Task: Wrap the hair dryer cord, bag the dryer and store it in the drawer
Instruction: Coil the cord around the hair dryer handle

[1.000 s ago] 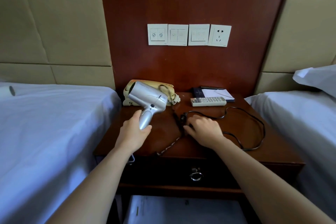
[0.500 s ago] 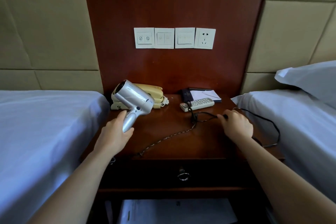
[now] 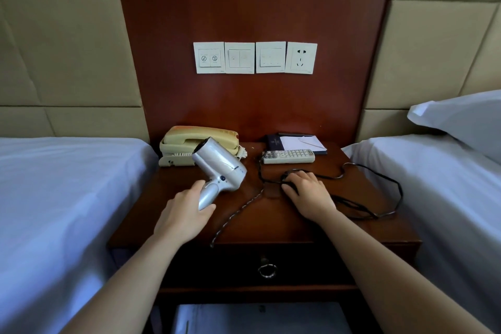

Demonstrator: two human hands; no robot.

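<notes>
Between two white beds [image 3: 54, 198] stands a dark wooden counter [image 3: 271, 225], backed by a wood panel [image 3: 254, 3] that carries three switch plates and a socket [image 3: 301, 58]. Its drawer [image 3: 260, 266] is shut, a ring pull [image 3: 267, 270] on its front, so nothing inside it shows. Below the drawer an open shelf holds something pale [image 3: 257, 318], cut off by the lower edge and too dim to name. The left hand [image 3: 184, 214] has its fingers wrapped around the handle of the silver dryer [image 3: 219, 168], held tilted just above the counter with its nozzle aimed up and to the left, in front of a yellowed phone [image 3: 195, 144]. The black cord [image 3: 390, 184] trails from the counter's front edge, near the drawer, back toward the right hand, then loops out past the counter's right edge and returns; where it joins the dryer is hidden behind the left hand. The right hand [image 3: 309, 195] lies palm down on the cord, fingers curled over a dark lump that may be the plug; whether they grip it I cannot tell. Behind it lie a remote [image 3: 288, 156], a notepad [image 3: 303, 141] and a dark folder [image 3: 274, 142]. A pillow [image 3: 461, 119] shows at the right, partly cut off.
</notes>
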